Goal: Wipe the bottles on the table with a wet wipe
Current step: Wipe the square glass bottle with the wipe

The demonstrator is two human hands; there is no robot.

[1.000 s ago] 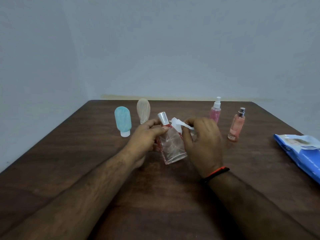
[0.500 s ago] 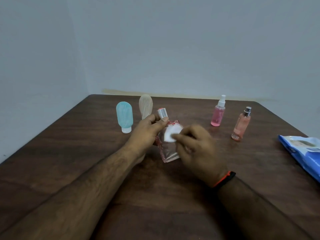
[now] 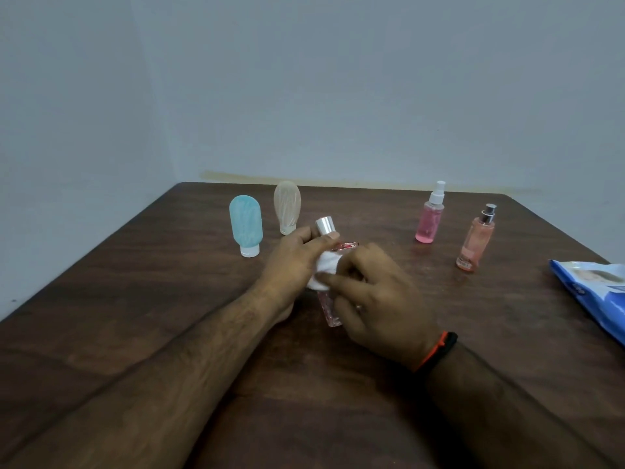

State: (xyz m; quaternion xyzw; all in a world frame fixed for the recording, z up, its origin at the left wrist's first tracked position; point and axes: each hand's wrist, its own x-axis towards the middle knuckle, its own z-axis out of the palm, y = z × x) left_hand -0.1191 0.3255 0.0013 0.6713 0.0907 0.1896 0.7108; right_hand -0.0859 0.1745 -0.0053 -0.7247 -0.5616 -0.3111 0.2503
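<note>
A clear bottle (image 3: pixel 329 309) with a silver cap (image 3: pixel 325 226) is gripped by the left hand (image 3: pixel 295 262), a white wet wipe (image 3: pixel 325 269) being pressed against it by the right hand (image 3: pixel 378 299), on a brown table (image 3: pixel 169 299).

Clear silver-capped bottle (image 3: pixel 329 308) tilted under white wipe (image 3: pixel 325 270)

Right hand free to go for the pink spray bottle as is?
Probably not yet: the right hand is pressing the wet wipe on the clear bottle. The table toward the pink spray bottle looks bare.
</note>
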